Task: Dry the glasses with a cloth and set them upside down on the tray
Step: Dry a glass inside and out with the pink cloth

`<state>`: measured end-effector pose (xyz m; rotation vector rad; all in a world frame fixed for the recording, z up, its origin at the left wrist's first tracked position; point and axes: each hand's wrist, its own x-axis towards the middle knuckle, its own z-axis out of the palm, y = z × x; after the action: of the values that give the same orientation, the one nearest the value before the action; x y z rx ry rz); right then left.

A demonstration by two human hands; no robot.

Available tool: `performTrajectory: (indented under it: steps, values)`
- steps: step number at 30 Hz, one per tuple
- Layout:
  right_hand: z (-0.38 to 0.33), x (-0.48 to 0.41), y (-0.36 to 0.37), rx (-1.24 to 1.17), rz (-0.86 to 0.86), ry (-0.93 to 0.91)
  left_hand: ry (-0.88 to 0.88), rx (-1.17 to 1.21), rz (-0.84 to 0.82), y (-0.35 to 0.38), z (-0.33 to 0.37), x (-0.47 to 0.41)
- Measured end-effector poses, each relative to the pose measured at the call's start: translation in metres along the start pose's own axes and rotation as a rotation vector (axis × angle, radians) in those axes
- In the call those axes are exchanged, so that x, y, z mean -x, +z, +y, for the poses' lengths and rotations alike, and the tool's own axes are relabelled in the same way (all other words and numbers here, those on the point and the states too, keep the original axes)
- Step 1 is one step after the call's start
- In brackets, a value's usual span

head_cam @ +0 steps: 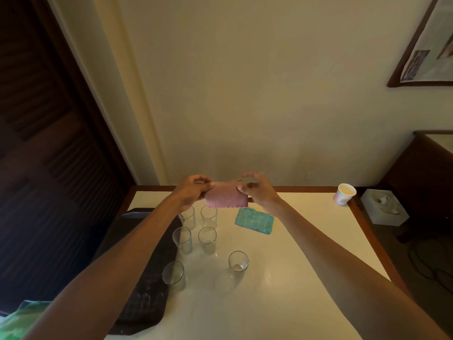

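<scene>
A small pink woven cloth point(226, 198) hangs stretched in the air between the two hands, above the far glasses. The left hand point(190, 192) pinches its upper left corner with thumb against curled fingers, and the right hand point(257, 190) pinches the upper right corner, its other fingers arched loosely. Below, six clear glass tumblers point(207, 240) stand upright on the cream table point(294, 266), beside the black rectangular tray point(147, 303).

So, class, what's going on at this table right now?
A person holds a pink cloth stretched between the left hand and right hand, above the table. Six glasses stand upright, mouths up, by the black tray. A teal cloth lies near them. No glass is being dried yet.
</scene>
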<state>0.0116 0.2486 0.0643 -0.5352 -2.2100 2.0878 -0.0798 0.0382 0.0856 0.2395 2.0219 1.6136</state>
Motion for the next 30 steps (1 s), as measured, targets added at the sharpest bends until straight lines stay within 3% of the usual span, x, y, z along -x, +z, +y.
performTrajectory:
  steps: [5,11,17,23,26,30]
  values:
    - [-0.007,0.005,-0.005,0.220,-0.145,-0.094,0.082,-0.284,-0.135,-0.002,0.004,0.007]
    - [-0.005,0.008,-0.005,0.704,-0.089,-0.271,0.138,-0.567,-0.162,0.003,-0.002,0.000]
    - [-0.007,0.010,-0.002,0.856,-0.058,-0.298,0.100,-0.668,-0.183,0.009,0.001,-0.002]
    - [-0.011,0.007,-0.008,0.848,-0.073,-0.189,0.052,-0.677,-0.189,0.008,0.007,-0.007]
    - [-0.013,0.009,-0.011,0.813,-0.118,-0.088,-0.014,-0.650,-0.275,0.005,0.011,-0.004]
    - [-0.012,0.014,-0.026,0.508,-0.261,0.065,-0.107,-0.381,-0.418,0.002,0.007,0.001]
